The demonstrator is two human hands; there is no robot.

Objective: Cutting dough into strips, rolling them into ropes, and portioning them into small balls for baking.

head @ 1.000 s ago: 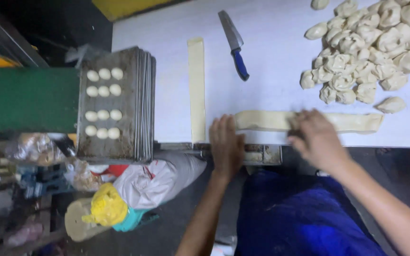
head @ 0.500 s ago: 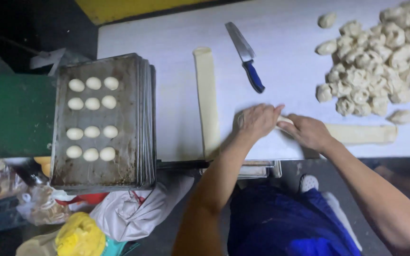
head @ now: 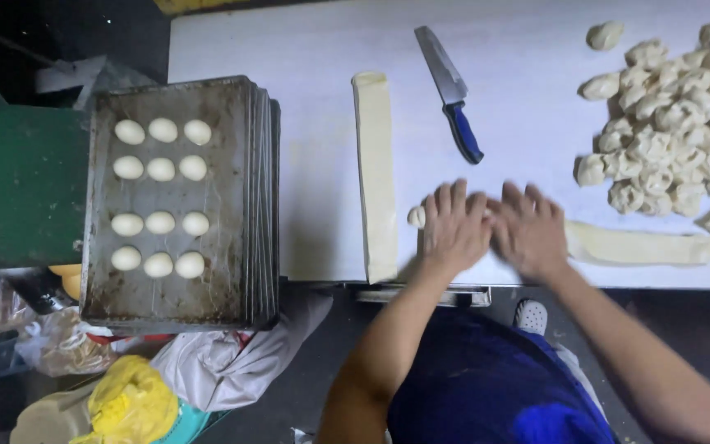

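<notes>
1. Looking down on a white worktable (head: 536,49) in a dim room, with a stack of worn metal trays (head: 176,201) hanging off its left end and carrying twelve pale dough balls (head: 160,197) in four rows of three.
2. Lying along the near edge: a flattened dough strip (head: 638,247), its free end reaching right, its near end disappearing under the hands; a rolled tip (head: 416,216) peeking out just left of them.
3. Pressing palm-down on that dough with the left hand (head: 452,226), fingers spread slightly and pointing away from the body; holding nothing in a clamp.
4. Resting the right hand (head: 532,230) just beside it, nearly touching, fingers likewise fanned and flat, wrist angled in from the right.
5. Reaching both forearms forward over a blue apron (head: 486,386), elbows low.
6. Risking, probably, an uneven roll if one palm presses harder, or a torn strip where the dough thins.
7. Working close to the table edge, so possibly letting dough slip off.
8. Leaving a blue-handled knife (head: 452,90) near the fingers, beside a second upright strip (head: 375,173); a careless reach could meet the blade.
9. Sitting well apart at the far right: a heap of shaped dough pieces (head: 680,136).
</notes>
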